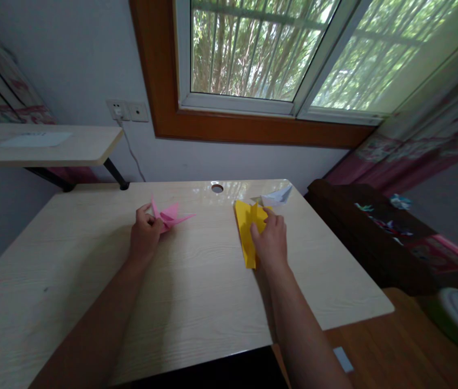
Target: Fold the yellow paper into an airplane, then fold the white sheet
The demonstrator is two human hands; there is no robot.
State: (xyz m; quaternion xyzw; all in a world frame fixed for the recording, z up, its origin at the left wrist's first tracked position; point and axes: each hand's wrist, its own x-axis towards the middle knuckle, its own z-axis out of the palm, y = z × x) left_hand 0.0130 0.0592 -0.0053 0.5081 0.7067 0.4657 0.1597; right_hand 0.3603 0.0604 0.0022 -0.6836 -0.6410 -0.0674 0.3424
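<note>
My left hand (146, 227) pinches one side of a pink origami crane (168, 216), whose pointed end sticks out to the right. To the right, my right hand (271, 235) has its thumb and fingers closed on a yellow folded-paper piece (246, 237). Part of the yellow paper is hidden behind that hand, and I cannot make out what shape it is folded into. Just behind it, near the table's back right corner, lies a white paper boat (276, 195).
The pale wooden table (204, 302) has a round cable hole (217, 188) at its back edge. A raised shelf (42, 148) stands at the left on black supports. Beyond the right edge is a dark brown cabinet (358, 227) with small colourful pieces on top.
</note>
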